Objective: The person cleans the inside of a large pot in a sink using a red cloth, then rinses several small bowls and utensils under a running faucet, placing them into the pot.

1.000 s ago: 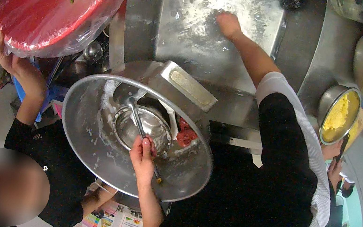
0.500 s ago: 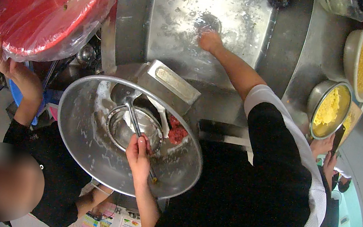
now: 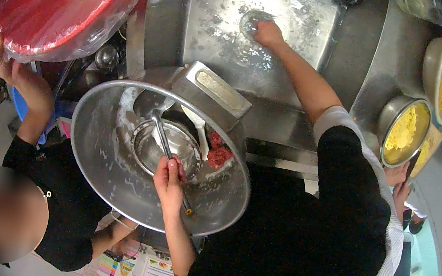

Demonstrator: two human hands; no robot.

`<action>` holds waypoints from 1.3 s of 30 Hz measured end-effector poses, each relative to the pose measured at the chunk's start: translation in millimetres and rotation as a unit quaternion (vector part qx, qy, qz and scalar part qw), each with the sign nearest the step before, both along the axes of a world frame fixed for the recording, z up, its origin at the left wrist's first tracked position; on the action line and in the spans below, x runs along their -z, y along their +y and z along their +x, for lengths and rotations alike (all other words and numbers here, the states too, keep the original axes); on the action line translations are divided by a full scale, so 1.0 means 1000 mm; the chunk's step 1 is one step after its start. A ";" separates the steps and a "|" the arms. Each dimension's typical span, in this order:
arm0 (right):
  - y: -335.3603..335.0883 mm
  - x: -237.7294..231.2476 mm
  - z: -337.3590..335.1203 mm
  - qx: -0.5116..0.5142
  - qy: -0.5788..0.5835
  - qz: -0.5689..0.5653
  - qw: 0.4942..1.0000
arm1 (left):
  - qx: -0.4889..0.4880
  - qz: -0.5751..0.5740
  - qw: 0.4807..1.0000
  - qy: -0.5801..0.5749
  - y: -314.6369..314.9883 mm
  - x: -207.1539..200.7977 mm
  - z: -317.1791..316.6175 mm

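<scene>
Ladle [image 3: 164, 146]: left hand [image 3: 170, 179] is gripping its handle inside steel bowl [image 3: 110, 178], right hand [image 3: 267, 31] is pressing spread fingers at sink drain [image 3: 251, 21]; rinsing step, needing steadiness next.

Left hand [image 3: 169, 181] has its fingers curled closed near the body; right hand [image 3: 268, 32] reaches far forward, palm down.

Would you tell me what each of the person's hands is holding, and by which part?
The left hand grips a metal utensil by its handle, over the large steel bowl. The right hand presses into the sink; any hold is unclear.
</scene>
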State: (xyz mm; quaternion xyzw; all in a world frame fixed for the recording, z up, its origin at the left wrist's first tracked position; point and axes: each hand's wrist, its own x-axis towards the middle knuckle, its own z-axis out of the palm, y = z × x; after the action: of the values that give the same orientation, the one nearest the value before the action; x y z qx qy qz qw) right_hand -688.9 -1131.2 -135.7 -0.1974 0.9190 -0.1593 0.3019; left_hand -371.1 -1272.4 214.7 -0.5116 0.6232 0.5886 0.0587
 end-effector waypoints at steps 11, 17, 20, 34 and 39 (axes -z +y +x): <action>0.011 -0.004 -0.007 -0.030 0.013 -0.117 0.993 | -0.005 0.014 1.000 0.008 -0.003 0.005 0.003; 0.005 0.004 0.007 -0.044 0.090 -0.083 0.992 | -0.012 0.001 1.000 0.002 0.000 -0.003 0.006; 0.009 0.007 0.004 -0.042 0.077 -0.002 0.996 | 0.007 0.002 1.000 0.009 -0.004 0.006 0.004; -0.010 0.004 0.009 -0.044 0.078 0.034 0.995 | 0.004 0.021 1.000 0.012 -0.005 0.005 0.004; -0.009 -0.025 0.003 -0.087 0.042 0.038 0.995 | -0.019 0.025 0.999 0.011 -0.004 0.006 0.008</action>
State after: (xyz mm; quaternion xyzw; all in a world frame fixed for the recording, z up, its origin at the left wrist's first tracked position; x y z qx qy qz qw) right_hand -685.7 -1140.3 -111.1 -0.2713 0.9158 -0.0892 0.2825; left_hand -363.3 -1276.7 208.4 -0.5147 0.5992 0.6109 0.0534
